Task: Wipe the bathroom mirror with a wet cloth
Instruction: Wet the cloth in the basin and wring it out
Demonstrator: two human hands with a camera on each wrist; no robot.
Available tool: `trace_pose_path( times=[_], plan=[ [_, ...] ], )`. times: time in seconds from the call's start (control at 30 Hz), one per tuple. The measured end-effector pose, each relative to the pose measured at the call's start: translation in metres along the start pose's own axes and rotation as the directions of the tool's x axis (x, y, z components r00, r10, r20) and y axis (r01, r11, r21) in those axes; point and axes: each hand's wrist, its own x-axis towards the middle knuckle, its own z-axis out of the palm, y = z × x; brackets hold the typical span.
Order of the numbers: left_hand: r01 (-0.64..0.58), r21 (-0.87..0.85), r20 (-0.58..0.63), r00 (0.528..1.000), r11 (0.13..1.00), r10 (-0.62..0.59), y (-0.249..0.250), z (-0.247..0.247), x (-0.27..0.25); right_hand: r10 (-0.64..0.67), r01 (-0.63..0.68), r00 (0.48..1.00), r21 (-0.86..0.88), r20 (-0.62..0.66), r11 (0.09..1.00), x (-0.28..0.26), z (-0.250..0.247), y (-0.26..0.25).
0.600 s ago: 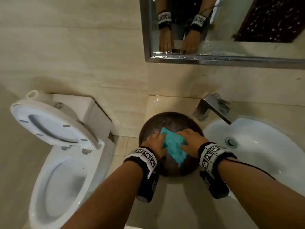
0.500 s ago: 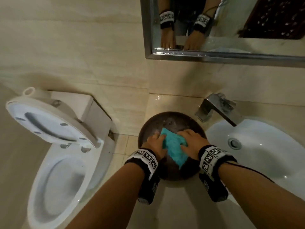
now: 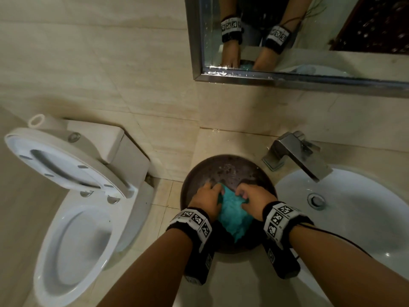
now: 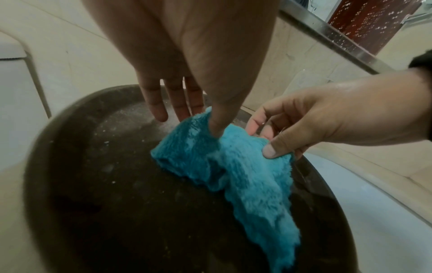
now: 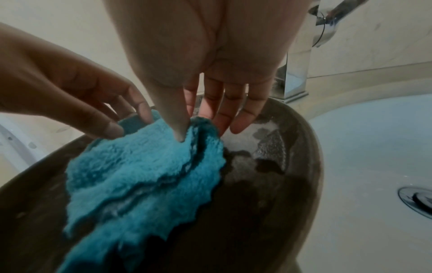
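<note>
A teal fluffy cloth hangs wet over a dark round basin of water on the counter. My left hand pinches its upper left edge, and my right hand pinches its upper right edge. In the left wrist view the left thumb presses into the cloth against the fingers behind it. In the right wrist view the right thumb pinches the cloth the same way. The mirror with its metal frame hangs on the wall above and reflects both wrists.
A white sink with a drain lies right of the basin, under a square metal faucet. A toilet with its lid up stands to the left. Beige tiled wall fills the space behind.
Both hands have curled their fingers and gathered the cloth's top edge, so the cloth is now bunched and lifted between them instead of spread flat.
</note>
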Motion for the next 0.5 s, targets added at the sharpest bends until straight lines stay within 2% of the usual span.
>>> trace_pose_path(
  times=[0.1, 0.23, 0.3, 0.37, 0.5],
  plan=[
    [-0.039, -0.082, -0.029, 0.999, 0.996, 0.036, 0.006, -0.01, -0.009, -0.002, 0.001, 1.0, 0.035, 0.006, 0.999, -0.011, -0.012, -0.007],
    [-0.129, -0.112, -0.165, 0.98, 0.985, 0.109, 0.023, -0.04, -0.028, -0.056, 0.056, 0.998, 0.005, -0.026, 0.998, -0.03, -0.048, -0.023],
    [-0.199, -0.104, -0.222, 0.96, 0.974, 0.172, 0.036, -0.063, -0.041, -0.076, 0.073, 0.996, -0.06, -0.051, 0.996, -0.041, -0.075, -0.034],
    [-0.256, -0.091, -0.279, 0.934, 0.962, 0.222, 0.052, -0.093, -0.052, -0.112, 0.097, 0.985, -0.12, -0.129, 0.988, -0.051, -0.106, -0.046],
    [-0.354, -0.049, -0.43, 0.851, 0.934, 0.3, 0.086, -0.151, -0.076, -0.185, 0.179, 0.946, -0.047, -0.265, 0.983, -0.078, -0.164, -0.07]
  ],
)
